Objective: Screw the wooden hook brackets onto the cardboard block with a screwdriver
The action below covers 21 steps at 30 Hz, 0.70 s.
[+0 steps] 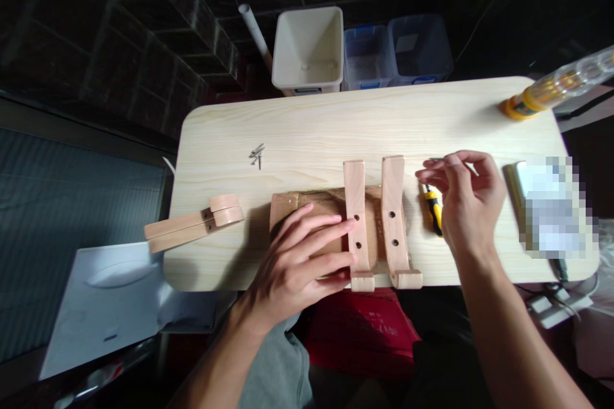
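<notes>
My left hand [300, 265] lies flat on a cardboard box [288, 204], its fingers spread and their tips touching the edge of a curved wooden hook piece [355, 198]. A second wooden hook piece [394, 204] lies parallel to its right; both have two dark holes and a curled near end. Above the table, my right hand [467, 198] pinches a small metal screw [436, 159] between thumb and fingers. Just below it, a yellow and black screwdriver [434, 211] lies partly behind the hand. Several screws [258, 154] form a small pile at the left.
Two more wooden hook pieces [192, 228] lie together at the table's left. A clear and yellow tube case [532, 99] stands at the far right, near a pixelated object [551, 211]. Beyond the wooden table [311, 128] are a white bin [307, 45] and clear boxes [367, 57].
</notes>
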Each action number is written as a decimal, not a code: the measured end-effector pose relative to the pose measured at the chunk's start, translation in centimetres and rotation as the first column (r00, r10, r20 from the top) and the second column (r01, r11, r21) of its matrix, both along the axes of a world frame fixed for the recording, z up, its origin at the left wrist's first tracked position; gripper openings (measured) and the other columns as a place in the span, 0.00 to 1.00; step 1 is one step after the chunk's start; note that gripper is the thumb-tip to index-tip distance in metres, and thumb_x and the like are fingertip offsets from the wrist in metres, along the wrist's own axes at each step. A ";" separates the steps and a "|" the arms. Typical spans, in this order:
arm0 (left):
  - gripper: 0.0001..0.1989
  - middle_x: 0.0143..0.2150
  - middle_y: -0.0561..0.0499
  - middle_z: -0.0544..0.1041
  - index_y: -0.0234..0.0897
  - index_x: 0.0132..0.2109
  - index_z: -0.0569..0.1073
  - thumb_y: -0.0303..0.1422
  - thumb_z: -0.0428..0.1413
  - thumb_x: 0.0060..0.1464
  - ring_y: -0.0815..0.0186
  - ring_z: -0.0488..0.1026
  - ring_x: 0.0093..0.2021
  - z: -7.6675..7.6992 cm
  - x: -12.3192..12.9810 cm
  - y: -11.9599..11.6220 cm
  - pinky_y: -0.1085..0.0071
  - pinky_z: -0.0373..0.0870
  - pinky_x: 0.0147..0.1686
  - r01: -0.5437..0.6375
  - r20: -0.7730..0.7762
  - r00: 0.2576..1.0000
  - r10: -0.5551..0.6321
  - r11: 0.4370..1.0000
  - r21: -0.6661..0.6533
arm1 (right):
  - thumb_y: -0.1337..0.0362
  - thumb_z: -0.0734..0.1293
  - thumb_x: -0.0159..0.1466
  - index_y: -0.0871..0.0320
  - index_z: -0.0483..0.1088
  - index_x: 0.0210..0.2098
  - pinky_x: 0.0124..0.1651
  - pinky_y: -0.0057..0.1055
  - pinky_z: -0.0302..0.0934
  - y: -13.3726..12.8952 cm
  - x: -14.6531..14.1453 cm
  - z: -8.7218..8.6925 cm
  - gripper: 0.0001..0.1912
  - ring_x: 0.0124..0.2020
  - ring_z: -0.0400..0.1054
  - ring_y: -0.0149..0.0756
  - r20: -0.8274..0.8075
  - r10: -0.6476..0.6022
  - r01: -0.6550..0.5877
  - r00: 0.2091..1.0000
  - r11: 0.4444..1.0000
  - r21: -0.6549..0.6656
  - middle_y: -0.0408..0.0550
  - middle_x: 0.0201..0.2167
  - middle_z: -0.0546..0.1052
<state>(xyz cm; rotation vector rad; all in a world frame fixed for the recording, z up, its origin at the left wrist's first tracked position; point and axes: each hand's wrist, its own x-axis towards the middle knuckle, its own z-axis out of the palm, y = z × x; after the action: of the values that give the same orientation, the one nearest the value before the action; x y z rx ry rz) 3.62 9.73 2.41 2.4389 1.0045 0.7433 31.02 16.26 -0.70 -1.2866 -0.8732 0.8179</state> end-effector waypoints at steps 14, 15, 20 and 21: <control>0.15 0.64 0.48 0.79 0.46 0.50 0.82 0.30 0.70 0.55 0.55 0.74 0.66 0.0 0.0 0.0 0.45 0.62 0.72 -0.004 0.002 1.000 0.004 1.000 0.001 | 0.56 0.73 0.68 0.54 0.71 0.39 0.37 0.35 0.75 0.0 -0.1 0.0 0.10 0.29 0.79 0.34 0.017 -0.005 0.005 1.000 1.000 -0.003 0.43 0.32 0.82; 0.15 0.64 0.48 0.79 0.46 0.50 0.82 0.30 0.69 0.55 0.55 0.74 0.65 0.0 0.0 0.0 0.45 0.62 0.72 -0.005 0.004 1.000 0.005 1.000 0.001 | 0.56 0.73 0.68 0.54 0.71 0.39 0.37 0.36 0.75 0.0 -0.1 0.0 0.10 0.28 0.79 0.34 0.019 -0.005 0.005 1.000 1.000 -0.001 0.43 0.32 0.82; 0.15 0.64 0.48 0.78 0.46 0.50 0.82 0.29 0.69 0.56 0.55 0.74 0.65 0.0 0.0 0.0 0.45 0.62 0.72 -0.008 0.003 1.000 0.008 1.000 -0.002 | 0.55 0.73 0.68 0.54 0.70 0.39 0.37 0.35 0.74 0.0 -0.1 0.0 0.11 0.29 0.79 0.34 0.019 -0.009 0.009 1.000 1.000 -0.002 0.43 0.32 0.82; 0.15 0.64 0.48 0.78 0.46 0.50 0.82 0.30 0.69 0.56 0.55 0.74 0.65 0.0 0.0 0.0 0.45 0.62 0.72 -0.009 0.003 1.000 0.009 1.000 -0.002 | 0.55 0.73 0.68 0.54 0.70 0.39 0.37 0.35 0.74 0.0 -0.1 -0.1 0.11 0.29 0.79 0.34 0.019 -0.008 0.008 1.000 1.000 -0.002 0.43 0.32 0.82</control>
<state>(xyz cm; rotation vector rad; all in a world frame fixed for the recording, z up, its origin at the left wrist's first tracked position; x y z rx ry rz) 3.67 9.74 2.45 2.4328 1.0156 0.7482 30.95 16.24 -0.75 -1.3004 -0.8819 0.8017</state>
